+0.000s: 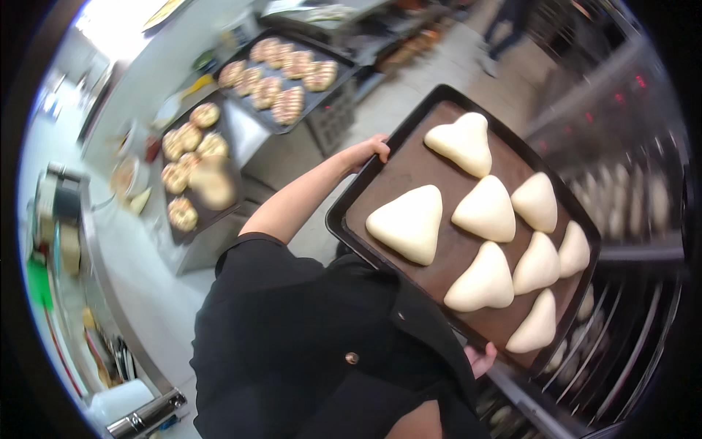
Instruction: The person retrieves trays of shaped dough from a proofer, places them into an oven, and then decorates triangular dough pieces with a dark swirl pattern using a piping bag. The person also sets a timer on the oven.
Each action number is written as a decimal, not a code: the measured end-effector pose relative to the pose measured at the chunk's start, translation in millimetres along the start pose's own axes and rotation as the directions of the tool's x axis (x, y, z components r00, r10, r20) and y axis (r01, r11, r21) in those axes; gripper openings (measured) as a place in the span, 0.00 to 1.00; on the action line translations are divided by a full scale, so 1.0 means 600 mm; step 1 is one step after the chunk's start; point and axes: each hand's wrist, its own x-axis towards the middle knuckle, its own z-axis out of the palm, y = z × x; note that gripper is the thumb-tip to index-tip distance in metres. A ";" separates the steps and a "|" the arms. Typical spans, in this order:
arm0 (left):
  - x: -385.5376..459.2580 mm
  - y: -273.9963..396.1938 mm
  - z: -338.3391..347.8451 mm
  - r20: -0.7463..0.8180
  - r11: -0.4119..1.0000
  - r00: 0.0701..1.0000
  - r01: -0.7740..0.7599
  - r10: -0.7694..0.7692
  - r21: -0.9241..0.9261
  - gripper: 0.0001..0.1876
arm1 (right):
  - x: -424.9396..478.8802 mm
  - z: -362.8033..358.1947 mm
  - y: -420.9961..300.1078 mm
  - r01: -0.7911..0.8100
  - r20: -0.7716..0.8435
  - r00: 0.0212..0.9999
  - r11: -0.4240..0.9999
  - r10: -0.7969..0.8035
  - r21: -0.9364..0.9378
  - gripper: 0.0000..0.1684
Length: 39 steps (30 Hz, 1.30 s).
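A dark baking tray (400, 181) with a brown liner is held in front of my black shirt. Several smooth, pale, roughly triangular dough pieces (410, 224) lie spread over it, some close together or touching. My left hand (370, 152) grips the tray's far-left rim, its thumb over the edge. At the near rim, my right hand (481, 359) holds the tray from the side or below. Part of that hand is hidden behind the tray and my shirt.
Right of the tray stands a metal rack or oven unit (625, 307) with wire shelves and more pale pieces, blurred. At left, a dark tray of topped buns (204, 144) and another tray of topped breads (267, 90) rest near the counter (126, 263). A person's legs (502, 33) appear farther off.
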 end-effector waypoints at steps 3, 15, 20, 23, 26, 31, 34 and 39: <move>-0.086 -0.037 -0.161 -0.080 0.993 0.991 -0.107 0.104 -0.044 0.16 | 0.030 0.027 0.076 -0.475 0.095 0.876 0.880 0.473 -0.003 0.33; -0.467 -0.028 -0.400 -0.779 0.965 0.620 -0.249 0.094 -0.081 0.28 | 0.350 0.185 0.354 -0.622 0.064 0.771 0.770 0.634 -0.140 0.30; -0.389 0.016 -0.427 -0.827 0.899 0.549 -0.415 0.124 -0.141 0.25 | 0.564 0.346 0.400 -0.548 0.264 0.752 0.796 0.604 -0.259 0.26; -0.282 0.057 -0.449 -0.845 0.836 0.507 -0.528 0.172 -0.147 0.22 | 0.734 0.422 0.427 -0.518 0.313 0.750 0.812 0.582 -0.270 0.22; -0.144 0.104 -0.484 -0.816 0.805 0.533 -0.573 0.224 -0.154 0.20 | 0.931 0.497 0.446 -0.537 0.337 0.718 0.793 0.609 -0.289 0.21; 0.128 0.191 -0.506 -0.849 0.742 0.462 -0.657 0.255 -0.135 0.26 | 1.278 0.582 0.460 -0.540 0.335 0.716 0.790 0.612 -0.290 0.23; 0.272 0.224 -0.504 -0.901 0.754 0.374 -0.651 0.220 -0.087 0.25 | 1.455 0.650 0.456 -0.521 0.334 0.698 0.769 0.634 -0.370 0.23; 0.477 0.321 -0.420 -0.895 0.783 0.430 -0.595 0.120 -0.181 0.27 | 1.746 0.725 0.452 -0.482 0.260 0.726 0.740 0.637 -0.469 0.23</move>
